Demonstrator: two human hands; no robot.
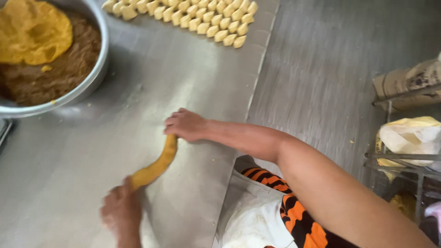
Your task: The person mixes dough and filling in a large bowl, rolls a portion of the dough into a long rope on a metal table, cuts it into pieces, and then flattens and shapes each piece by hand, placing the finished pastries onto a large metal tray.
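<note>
Head view shows my right hand (186, 125) pressing flat on one end and my left hand (120, 210) covering the other end of the soft, pliable yellow-orange dough rope (156, 166) near the steel tabletop's (69, 183) right edge, probably light and tear-prone, best supported at both ends.

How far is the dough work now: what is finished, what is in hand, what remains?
Done: rows of small shaped pieces lie at the far end of the metal table. In hand: the left hand and right hand press on a dough rope. Left: a yellow dough lump and brown filling sit in the bowl.
</note>
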